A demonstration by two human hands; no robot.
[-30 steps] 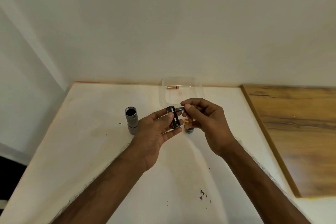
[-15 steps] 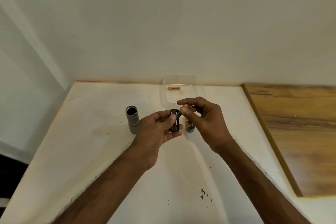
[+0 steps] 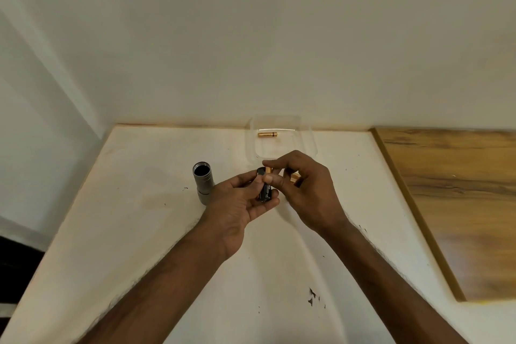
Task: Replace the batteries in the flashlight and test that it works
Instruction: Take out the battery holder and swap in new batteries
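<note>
A grey flashlight body (image 3: pixel 203 186) stands upright on the white table (image 3: pixel 134 226), its open dark end facing up. My left hand (image 3: pixel 237 204) holds a black battery holder (image 3: pixel 264 188) over the table's middle. My right hand (image 3: pixel 304 190) pinches a gold battery (image 3: pixel 268 169) at the top of the holder, thumb and forefinger closed on it. Another gold battery tip (image 3: pixel 294 177) shows between my right fingers. A further gold battery (image 3: pixel 267 134) lies in a clear plastic tray (image 3: pixel 307 139) at the back.
A wooden board (image 3: pixel 452 198) covers the right side of the table. The wall runs along the back edge and the left corner. Dark marks (image 3: pixel 312 296) speckle the table surface near me.
My right hand has shifted slightly left and down onto the top of the holder. The flashlight cap seen earlier below my hands is now hidden behind them.
</note>
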